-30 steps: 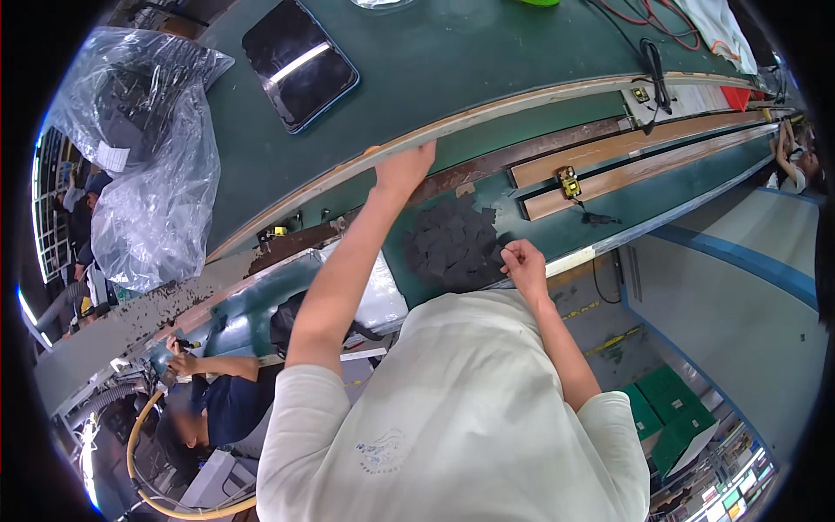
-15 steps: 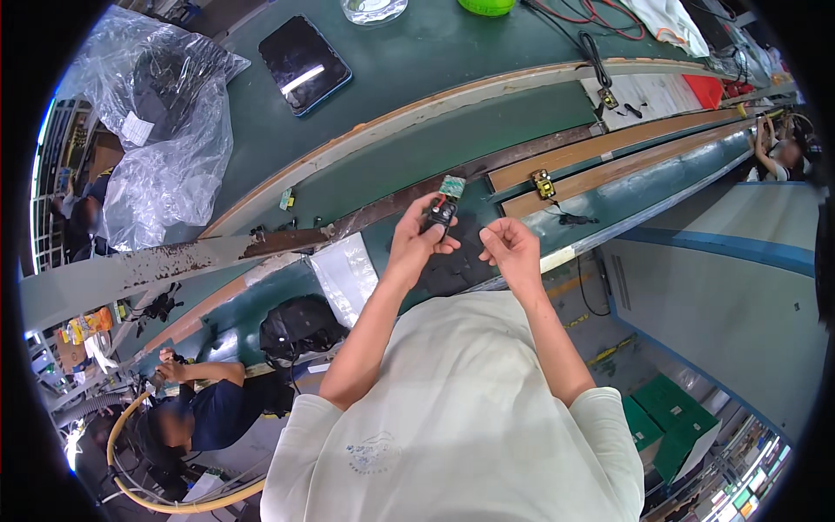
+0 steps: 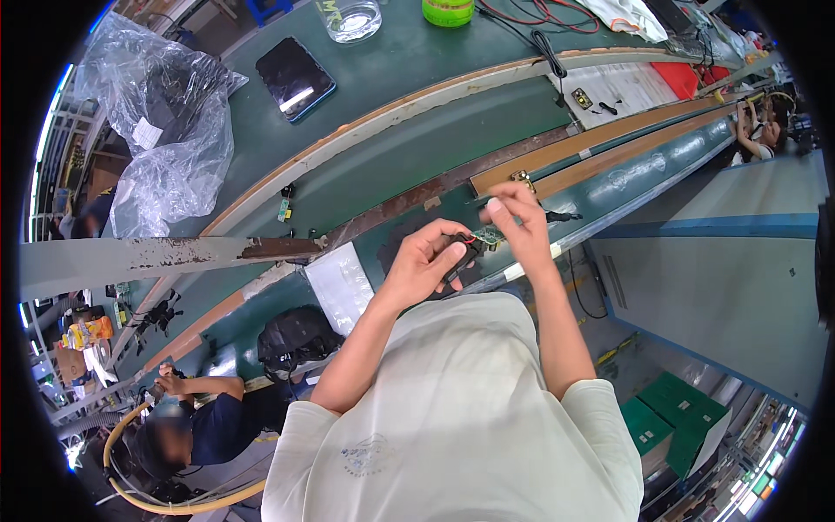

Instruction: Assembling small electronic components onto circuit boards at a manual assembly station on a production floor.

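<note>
My left hand point(image 3: 426, 265) is closed around a small black plastic housing point(image 3: 468, 254), its thumb pressed over the front. Red wires link the housing to a small green circuit board point(image 3: 489, 235), which sticks out toward my right hand point(image 3: 520, 228). My right hand is raised just above and beside the board. Motion smears its fingertips, so I cannot tell whether they hold anything. Just beyond them, a small yellow-and-black electronic assembly point(image 3: 522, 177) lies on a wooden rail, partly hidden by the fingers. A dark mat point(image 3: 396, 248) lies beneath my left hand.
A white plastic sheet point(image 3: 339, 287) and a black bag point(image 3: 298, 339) lie to the left. Across the bench are a tablet point(image 3: 296, 78), a clear jar point(image 3: 352, 22) and a green container point(image 3: 448, 10). A metal bar point(image 3: 165, 261) crosses at left. A co-worker point(image 3: 213, 426) sits lower left.
My left hand has lowered and turned the housing, so the circuit board points right instead of upward. My right hand has risen toward the assembly on the rail. The view has shifted slightly.
</note>
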{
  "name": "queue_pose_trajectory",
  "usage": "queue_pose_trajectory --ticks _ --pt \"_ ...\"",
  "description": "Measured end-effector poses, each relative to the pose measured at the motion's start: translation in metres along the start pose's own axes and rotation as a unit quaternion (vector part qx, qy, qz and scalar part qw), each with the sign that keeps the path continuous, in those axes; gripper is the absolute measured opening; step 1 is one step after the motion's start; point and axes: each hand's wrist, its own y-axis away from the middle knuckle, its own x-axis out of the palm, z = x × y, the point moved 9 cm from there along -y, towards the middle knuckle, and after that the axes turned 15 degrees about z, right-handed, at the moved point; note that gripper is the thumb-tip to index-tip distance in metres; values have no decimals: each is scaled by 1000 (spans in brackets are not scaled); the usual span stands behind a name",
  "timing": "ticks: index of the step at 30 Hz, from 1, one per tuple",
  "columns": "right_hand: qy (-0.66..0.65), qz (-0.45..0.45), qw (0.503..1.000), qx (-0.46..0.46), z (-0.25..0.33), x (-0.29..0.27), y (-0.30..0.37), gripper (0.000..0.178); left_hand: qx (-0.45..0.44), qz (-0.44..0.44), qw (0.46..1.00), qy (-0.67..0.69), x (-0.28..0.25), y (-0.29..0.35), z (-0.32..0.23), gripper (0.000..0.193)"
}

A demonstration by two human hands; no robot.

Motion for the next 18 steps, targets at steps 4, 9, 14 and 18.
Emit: queue_pose_trajectory --ticks 4,9,14,18 --pt "-386 200 890 139 -28 53 34 28 45 -46 996 -55 -10 3 -6 23" --pt "-583 287 653 388 -11 86 80 27 85 -112 965 -221 -14 13 -9 21" --pt "-619 294 604 408 -12 97 98 28 34 -114 957 -263 -15 19 -7 23" --pt "-618 277 606 418 -12 96 98 29 126 -133 912 -367 -10 21 -24 21"
